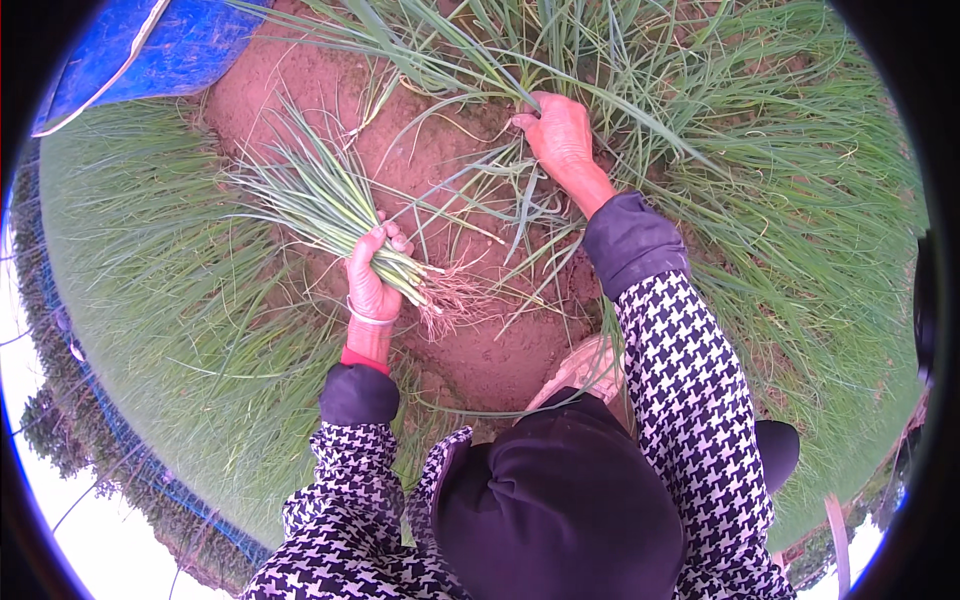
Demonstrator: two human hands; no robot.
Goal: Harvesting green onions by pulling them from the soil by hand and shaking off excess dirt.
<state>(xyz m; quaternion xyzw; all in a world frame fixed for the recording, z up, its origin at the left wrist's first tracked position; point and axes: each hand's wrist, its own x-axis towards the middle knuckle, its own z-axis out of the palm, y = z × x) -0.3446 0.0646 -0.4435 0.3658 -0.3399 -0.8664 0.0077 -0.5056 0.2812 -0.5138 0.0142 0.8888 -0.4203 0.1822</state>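
My left hand [375, 274] is closed around a bundle of green onions [326, 202] just above the roots. Their leaves fan out to the upper left, and a tangle of reddish-brown roots [450, 296] hangs out on the right side of the fist. Farther up, my right hand [559, 135] pinches a green onion stalk [517, 86] low down, at the edge of the standing plants. The fingertips there are partly hidden among leaves. Loose green leaves [525, 202] lie across the soil between the two hands.
Bare reddish soil [487, 360] runs between dense green onion rows on the left [172, 247] and right [795, 202]. A blue plastic sheet [180, 52] with a pale cord is at the upper left. A light-coloured shoe [589, 367] stands on the soil below my right arm.
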